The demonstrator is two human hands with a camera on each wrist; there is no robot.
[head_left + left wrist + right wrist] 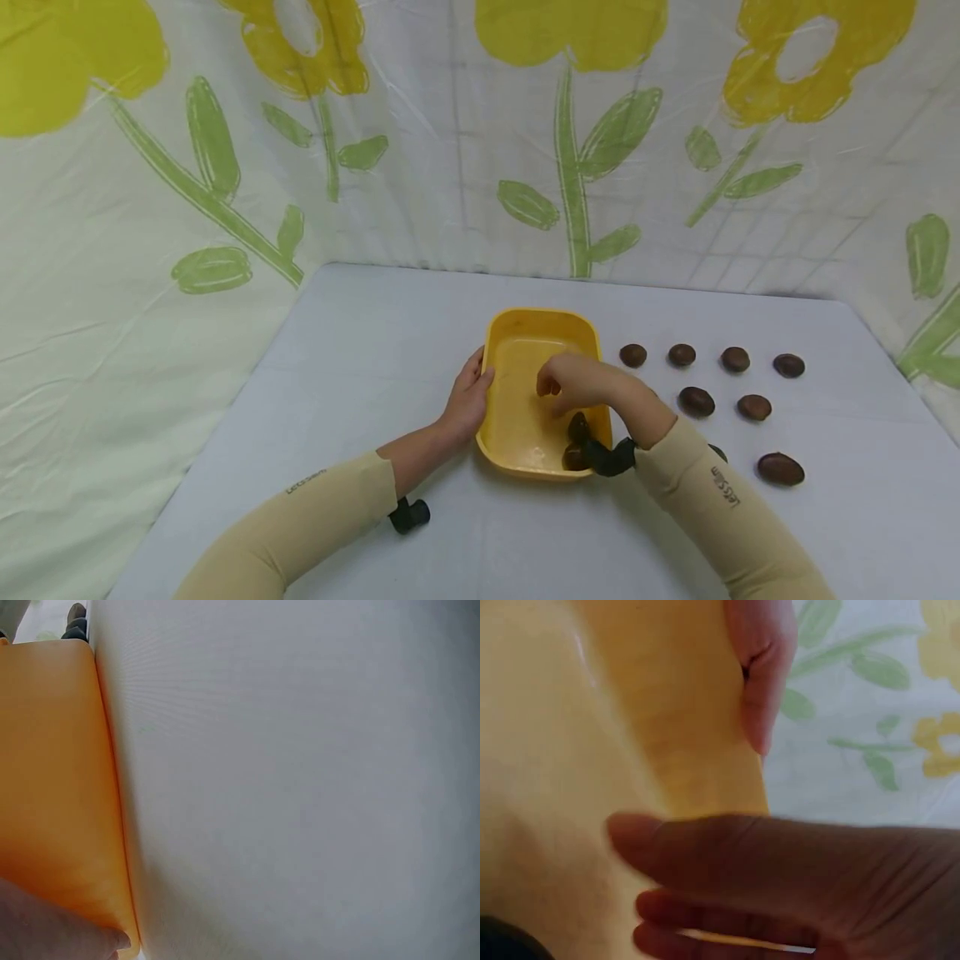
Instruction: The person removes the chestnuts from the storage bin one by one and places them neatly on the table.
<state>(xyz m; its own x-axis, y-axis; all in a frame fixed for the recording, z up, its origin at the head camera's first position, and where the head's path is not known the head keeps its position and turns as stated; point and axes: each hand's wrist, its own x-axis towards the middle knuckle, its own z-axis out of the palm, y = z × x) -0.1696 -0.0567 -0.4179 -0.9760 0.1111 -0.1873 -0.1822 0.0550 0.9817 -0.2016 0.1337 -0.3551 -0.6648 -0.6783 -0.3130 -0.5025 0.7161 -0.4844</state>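
A yellow plastic tray (525, 321) with rounded corners stands on the table. My left hand (467, 402) grips its left wall, a fingertip lying along the outside in the left wrist view and the thumb (759, 712) over the rim in the right wrist view. My right hand (581, 385) is over the inside of the tray, fingers loosely bent, thumb apart from them and nothing showing between. A brown oval thing (574, 457) lies in the tray's near right corner, partly covered by the black wrist camera (611, 458).
Several brown oval things, such as this one (696, 402) and the larger one (781, 469), lie in loose rows on the table right of the tray; my right arm hides some. A cloth with yellow flowers (570, 33) hangs behind the white table (375, 350).
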